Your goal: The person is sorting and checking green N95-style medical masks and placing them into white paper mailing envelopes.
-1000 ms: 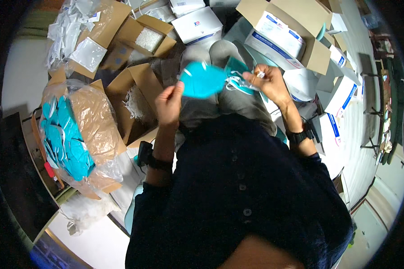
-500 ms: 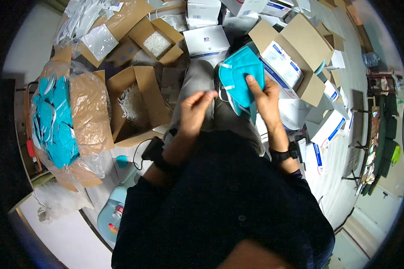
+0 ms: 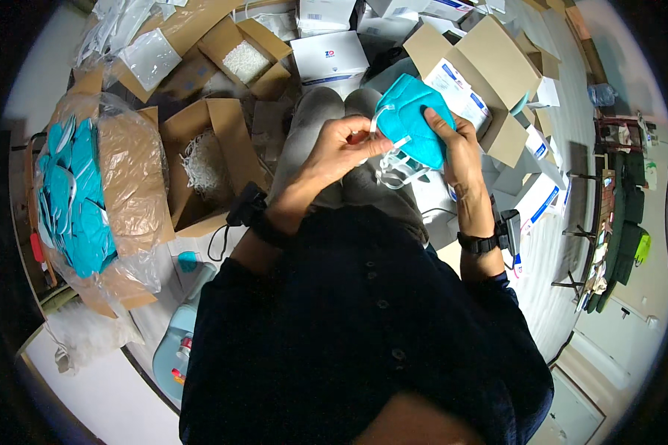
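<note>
A teal face mask [image 3: 416,111] is held above my lap, its edge with white straps [image 3: 401,169] hanging below in loops. My right hand [image 3: 459,144] grips it from the right side, thumb on top and fingers underneath. At the mask's lower left edge, my left hand [image 3: 341,152] is closed with thumb and fingertips pinched by the white strap ends. Whether more masks are stacked under this one is hard to make out.
To the left, a plastic-lined carton [image 3: 130,170] holds many teal masks [image 3: 74,196]. Beside it stands an open carton [image 3: 237,141] with white elastic strands. A box with white pieces [image 3: 246,61], white boxes [image 3: 330,58] and an open carton [image 3: 497,55] lie ahead.
The mask has turned and shifted slightly right in my right hand, and its straps now dangle below. My left hand has moved right and up to the mask's edge.
</note>
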Available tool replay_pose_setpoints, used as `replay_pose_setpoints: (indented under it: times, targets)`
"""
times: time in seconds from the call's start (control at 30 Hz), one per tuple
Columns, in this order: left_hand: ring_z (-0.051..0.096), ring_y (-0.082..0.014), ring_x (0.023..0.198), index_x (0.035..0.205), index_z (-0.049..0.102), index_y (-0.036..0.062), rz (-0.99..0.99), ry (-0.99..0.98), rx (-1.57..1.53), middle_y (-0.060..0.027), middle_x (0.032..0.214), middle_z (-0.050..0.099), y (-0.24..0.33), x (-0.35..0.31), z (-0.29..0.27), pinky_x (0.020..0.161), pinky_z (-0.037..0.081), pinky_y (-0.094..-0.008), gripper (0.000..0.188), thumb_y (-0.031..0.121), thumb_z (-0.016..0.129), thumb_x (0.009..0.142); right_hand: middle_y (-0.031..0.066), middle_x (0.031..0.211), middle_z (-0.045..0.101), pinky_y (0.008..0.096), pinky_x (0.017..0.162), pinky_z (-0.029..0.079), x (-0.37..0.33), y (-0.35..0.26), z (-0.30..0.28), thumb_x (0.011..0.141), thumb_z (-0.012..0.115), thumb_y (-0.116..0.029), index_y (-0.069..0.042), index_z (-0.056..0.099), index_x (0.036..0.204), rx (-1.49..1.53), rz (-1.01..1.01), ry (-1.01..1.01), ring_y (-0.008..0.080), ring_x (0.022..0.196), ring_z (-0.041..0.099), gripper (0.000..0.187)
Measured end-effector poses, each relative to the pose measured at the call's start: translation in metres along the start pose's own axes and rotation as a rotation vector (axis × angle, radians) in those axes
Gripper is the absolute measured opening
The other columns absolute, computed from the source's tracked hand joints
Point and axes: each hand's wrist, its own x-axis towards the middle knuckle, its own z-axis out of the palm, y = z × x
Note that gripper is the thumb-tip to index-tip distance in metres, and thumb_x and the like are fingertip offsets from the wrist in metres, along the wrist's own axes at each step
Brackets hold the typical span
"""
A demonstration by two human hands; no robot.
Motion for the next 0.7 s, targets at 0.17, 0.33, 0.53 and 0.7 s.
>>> replay_pose_setpoints:
  times: [0.17, 0.33, 0.53, 0.7]
  targets:
    - [0.057, -0.0044, 0.073, 0.094, 0.067, 0.0001, -0.031, -0.050, -0.061, -0.0008, 0.084, 0.066, 0.001, -0.003, 0.011, 0.064, 0.045, -0.0194, 0.013, 0.008, 0.070, 0.085, 0.0088, 0.088, 0.069, 0.0245, 0.066, 0.052, 0.008, 0.005, 0.002, 0.090, 0.064, -0.017, 0.004, 0.067, 0.097, 0.035, 0.046, 0.003, 0.0125, 0.071, 0.064, 0.023]
    - [0.057, -0.0053, 0.068, 0.091, 0.065, -0.0004, -0.141, -0.245, -0.116, -0.0005, 0.078, 0.063, 0.009, -0.005, 0.002, 0.059, 0.043, -0.0197, 0.012, 0.011, 0.066, 0.087, 0.0075, 0.084, 0.069, 0.0246, 0.063, 0.051, 0.013, 0.013, -0.004, 0.090, 0.065, -0.018, 0.004, 0.068, 0.095, -0.014, 0.084, -0.019, 0.0112, 0.067, 0.063, 0.023]
    - [0.050, -0.0058, 0.062, 0.070, 0.060, 0.0009, -0.120, -0.396, -0.010, -0.0005, 0.065, 0.056, 0.019, -0.018, -0.007, 0.057, 0.038, -0.0226, 0.018, 0.010, 0.061, 0.085, 0.0048, 0.083, 0.069, 0.0238, 0.064, 0.050, 0.016, 0.020, -0.008, 0.089, 0.067, -0.022, 0.002, 0.069, 0.096, -0.119, -0.002, -0.058, 0.0084, 0.068, 0.060, 0.025]
    - [0.058, -0.0195, 0.071, 0.084, 0.065, 0.0013, 0.188, -0.001, -0.321, -0.0064, 0.072, 0.061, 0.039, -0.057, -0.049, 0.069, 0.045, -0.0325, 0.015, 0.014, 0.058, 0.087, 0.0009, 0.077, 0.067, 0.0217, 0.062, 0.046, 0.030, 0.024, -0.059, 0.088, 0.068, -0.022, 0.001, 0.070, 0.093, -0.255, -0.075, 0.011, 0.0067, 0.066, 0.056, 0.023]
